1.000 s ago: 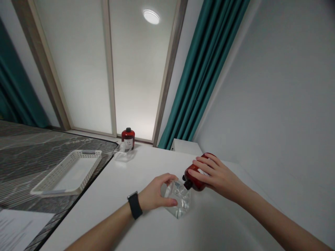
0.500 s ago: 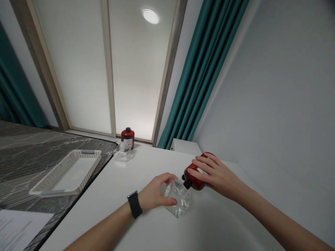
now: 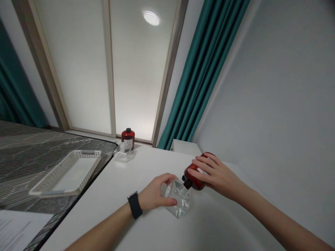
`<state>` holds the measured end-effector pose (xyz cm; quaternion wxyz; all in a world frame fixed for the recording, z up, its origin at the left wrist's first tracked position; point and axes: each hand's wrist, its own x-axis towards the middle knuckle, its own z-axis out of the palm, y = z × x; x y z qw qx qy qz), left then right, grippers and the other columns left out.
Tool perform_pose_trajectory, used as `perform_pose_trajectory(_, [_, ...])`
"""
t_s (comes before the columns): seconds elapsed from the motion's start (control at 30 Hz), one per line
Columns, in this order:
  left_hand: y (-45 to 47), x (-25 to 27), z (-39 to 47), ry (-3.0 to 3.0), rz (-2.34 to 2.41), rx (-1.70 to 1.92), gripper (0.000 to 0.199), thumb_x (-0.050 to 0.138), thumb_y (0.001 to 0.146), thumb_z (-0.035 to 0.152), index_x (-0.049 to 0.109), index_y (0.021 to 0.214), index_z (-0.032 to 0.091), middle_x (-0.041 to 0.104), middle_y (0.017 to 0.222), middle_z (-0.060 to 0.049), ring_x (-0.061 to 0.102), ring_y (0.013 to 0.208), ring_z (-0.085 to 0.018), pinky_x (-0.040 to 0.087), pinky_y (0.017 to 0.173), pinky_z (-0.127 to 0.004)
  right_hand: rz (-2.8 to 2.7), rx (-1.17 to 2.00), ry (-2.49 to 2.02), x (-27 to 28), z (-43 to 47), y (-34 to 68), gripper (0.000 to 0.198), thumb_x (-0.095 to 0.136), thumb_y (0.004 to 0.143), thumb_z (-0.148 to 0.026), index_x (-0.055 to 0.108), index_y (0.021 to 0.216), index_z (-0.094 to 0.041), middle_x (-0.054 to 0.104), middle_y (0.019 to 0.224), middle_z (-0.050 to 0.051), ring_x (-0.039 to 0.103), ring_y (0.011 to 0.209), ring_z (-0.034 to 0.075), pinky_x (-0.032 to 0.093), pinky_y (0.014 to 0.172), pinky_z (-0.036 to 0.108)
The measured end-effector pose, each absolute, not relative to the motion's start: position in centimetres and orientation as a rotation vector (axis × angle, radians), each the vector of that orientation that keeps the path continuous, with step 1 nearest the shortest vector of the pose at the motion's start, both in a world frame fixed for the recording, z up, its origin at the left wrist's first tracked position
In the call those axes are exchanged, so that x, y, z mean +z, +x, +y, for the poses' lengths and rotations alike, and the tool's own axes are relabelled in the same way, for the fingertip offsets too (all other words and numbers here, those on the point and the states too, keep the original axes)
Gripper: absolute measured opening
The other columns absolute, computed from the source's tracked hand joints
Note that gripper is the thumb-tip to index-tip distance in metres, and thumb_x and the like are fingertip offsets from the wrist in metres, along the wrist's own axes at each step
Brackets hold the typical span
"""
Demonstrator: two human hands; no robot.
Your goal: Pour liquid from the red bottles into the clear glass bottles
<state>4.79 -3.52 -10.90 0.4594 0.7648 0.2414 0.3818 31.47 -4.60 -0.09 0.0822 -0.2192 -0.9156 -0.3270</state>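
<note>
My left hand (image 3: 158, 193), with a dark watch on its wrist, grips a clear see-through container (image 3: 180, 200) by its left side, thumb in front and fingers behind. My right hand (image 3: 213, 170) is wrapped over a dark red bottle (image 3: 193, 181) with a white label. The bottle is tilted, its black neck pointing down and left over the container's upper right rim. Whether liquid is running out is too small to make out. Both are above or on the white table (image 3: 146, 230); the container's base contact cannot be told.
A second red bottle (image 3: 131, 135) with a black cap stands at the table's far edge, behind a small clear box (image 3: 123, 157). To the left, a white perforated basket (image 3: 89, 174) and a printed sheet (image 3: 21, 228) lie on a dark grey patterned surface (image 3: 31, 146).
</note>
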Motion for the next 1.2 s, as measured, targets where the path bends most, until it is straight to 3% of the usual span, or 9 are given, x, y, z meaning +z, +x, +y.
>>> perform_pose_trajectory(0.4, [4.81,-10.98,-3.62,1.898,0.594,0.953,0.065,0.078,0.068,0.056,0.061,0.116,0.016,0.064,0.100,-0.006,0.055,0.089,-0.022,0.044,0.083,-0.033,-2.741,-0.967,-0.647,0.11,-4.63,31.44,0.037,0.058,0.093,-0.015,0.057,0.128,-0.027,0.066,0.125,0.009,0.057,0.119,0.027,0.041,0.103,0.054])
perform_pose_trajectory(1.2, [4.84,-10.87,-3.71,1.859,0.595,0.938,0.063,0.080,0.067,0.050,0.060,0.116,0.016,0.063,0.100,-0.006,0.054,0.090,-0.023,0.043,0.084,-0.034,-2.722,-1.065,-0.617,0.57,-4.75,30.99,0.036,0.053,0.095,-0.011,0.058,0.126,-0.028,0.067,0.122,0.007,0.056,0.118,0.026,0.041,0.104,0.053])
